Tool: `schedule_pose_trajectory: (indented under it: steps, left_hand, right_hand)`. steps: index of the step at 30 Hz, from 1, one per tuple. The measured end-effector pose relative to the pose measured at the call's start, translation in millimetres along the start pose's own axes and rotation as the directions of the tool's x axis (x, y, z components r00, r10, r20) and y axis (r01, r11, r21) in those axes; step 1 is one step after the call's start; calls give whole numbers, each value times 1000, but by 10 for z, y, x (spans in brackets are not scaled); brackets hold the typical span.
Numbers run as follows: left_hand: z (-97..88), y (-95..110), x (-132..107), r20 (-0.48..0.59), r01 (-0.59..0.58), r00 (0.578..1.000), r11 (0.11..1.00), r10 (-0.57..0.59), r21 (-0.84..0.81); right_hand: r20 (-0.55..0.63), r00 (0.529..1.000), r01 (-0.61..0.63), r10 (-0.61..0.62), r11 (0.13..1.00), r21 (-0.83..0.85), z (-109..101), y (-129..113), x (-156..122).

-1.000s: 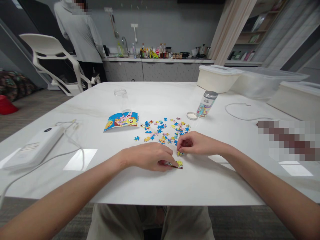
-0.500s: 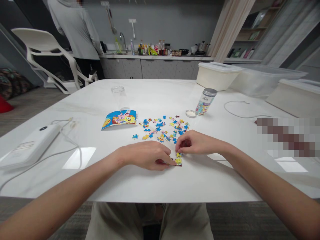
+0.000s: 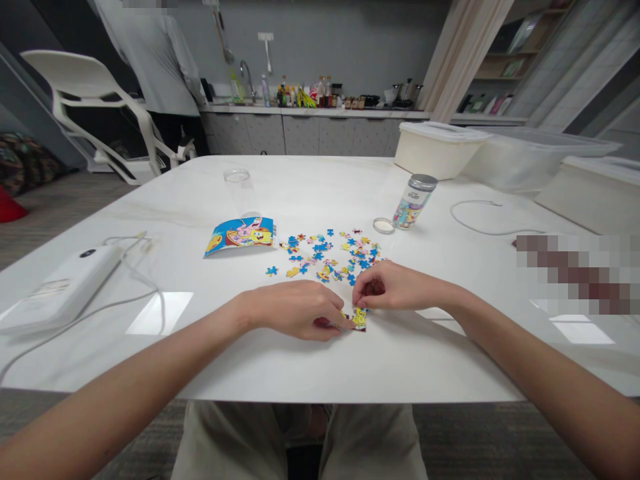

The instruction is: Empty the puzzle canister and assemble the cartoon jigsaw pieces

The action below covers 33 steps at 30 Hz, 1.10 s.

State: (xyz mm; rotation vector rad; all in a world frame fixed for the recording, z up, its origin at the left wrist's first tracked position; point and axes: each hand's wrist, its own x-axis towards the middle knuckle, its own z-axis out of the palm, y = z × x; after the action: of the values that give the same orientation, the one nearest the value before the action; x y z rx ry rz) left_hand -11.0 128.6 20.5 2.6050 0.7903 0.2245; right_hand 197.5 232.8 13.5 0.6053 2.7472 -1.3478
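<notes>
Near the front of the white table, a few yellow and brown jigsaw puzzle pieces [image 3: 359,323] lie together. My left hand [image 3: 299,310] rests at their left with fingers curled, its index finger pressing on them and covering part of them. From the far side my right hand [image 3: 387,285] pinches a yellow puzzle piece [image 3: 361,311] against their upper edge; the fingers partly hide it. Beyond both hands spreads a loose scatter of puzzle pieces [image 3: 319,256], mostly blue, yellow and pink. A curved cartoon picture sheet [image 3: 242,235] lies to their left.
A printed canister [image 3: 415,203] with a silver lid stands at the right, beside a round lid [image 3: 384,226]. A clear jar [image 3: 237,190] is behind the sheet. A white power box [image 3: 60,287] with cables lies left. Storage boxes [image 3: 440,150] line the back right; a person [image 3: 163,63] stands beyond.
The yellow piece in my right hand has come down against the pieces under my left index finger, closing the small gap between them. My left hand has barely moved.
</notes>
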Motion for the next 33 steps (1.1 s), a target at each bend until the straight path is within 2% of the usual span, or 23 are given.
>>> schedule_pose_trajectory:
  steps: [5,14,19,24,28,33]
  left_hand:
    - [6,2,2,-5,3,1000,1000,-3,-9]
    - [-8,16,7,12,1,1000,1000,-1,-2]
    - [-3,16,2,6,7,1000,1000,-7,-13]
    - [10,18,0,-8,-2,1000,1000,1,-7]
    - [18,26,4,-5,-5,1000,1000,5,-11]
    - [33,32,11,-24,-5,1000,1000,4,-11]
  right_hand:
    - [-30,1000,6,-8,997,-75,16,-44,-17]
    - [-9,999,41,-43,992,-118,19,-68,-29]
    - [2,1000,26,-26,997,-75,15,-67,-32]
    - [63,998,-5,2,998,59,-39,-22,-12]
    - [31,1000,-11,8,994,111,-17,-16,18]
    - [14,1000,2,-3,995,99,51,-36,38]
